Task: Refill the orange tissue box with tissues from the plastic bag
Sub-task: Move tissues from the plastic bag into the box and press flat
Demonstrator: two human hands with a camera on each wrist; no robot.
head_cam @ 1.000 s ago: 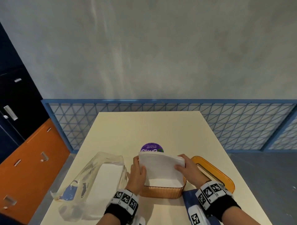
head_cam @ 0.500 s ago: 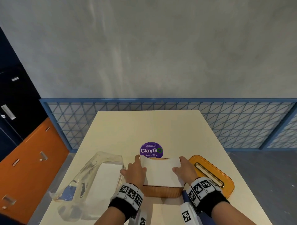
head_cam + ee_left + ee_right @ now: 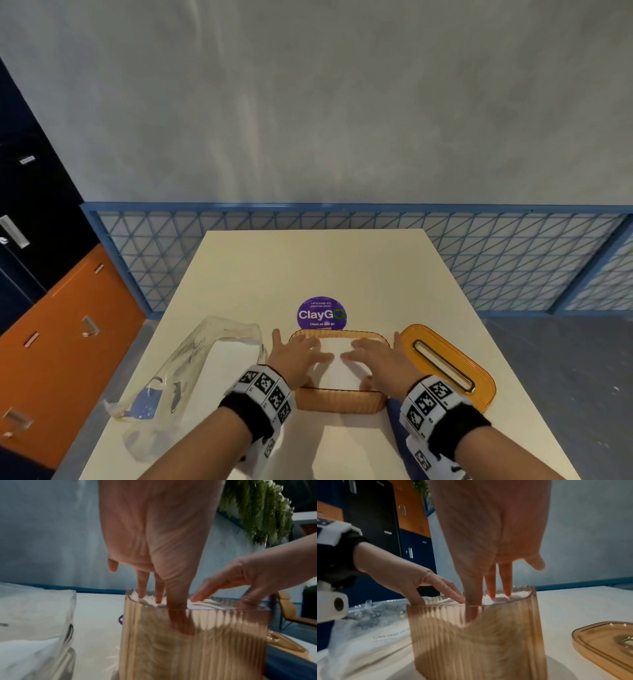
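The ribbed orange tissue box (image 3: 337,401) (image 3: 193,642) (image 3: 477,639) stands open at the table's near middle, with a white tissue stack (image 3: 337,368) inside it. My left hand (image 3: 299,356) (image 3: 159,597) and right hand (image 3: 371,358) (image 3: 489,596) lie flat on the stack with straight fingers, pressing it down; each thumb reaches down inside the near wall. The clear plastic bag (image 3: 191,370) (image 3: 34,615) (image 3: 368,628) lies to the left, with more white tissues in it. The orange slotted lid (image 3: 445,366) (image 3: 604,646) lies flat to the right of the box.
A round purple sticker (image 3: 321,313) is on the cream table (image 3: 315,267) just behind the box. A blue mesh fence (image 3: 513,260) runs behind the table. Orange and dark cabinets (image 3: 51,325) stand to the left. A dark blue object (image 3: 394,411) lies by my right wrist.
The tissue stack, held tilted above the box a second ago, has gone down into it. Both hands let go of its edges and now press flat on top.
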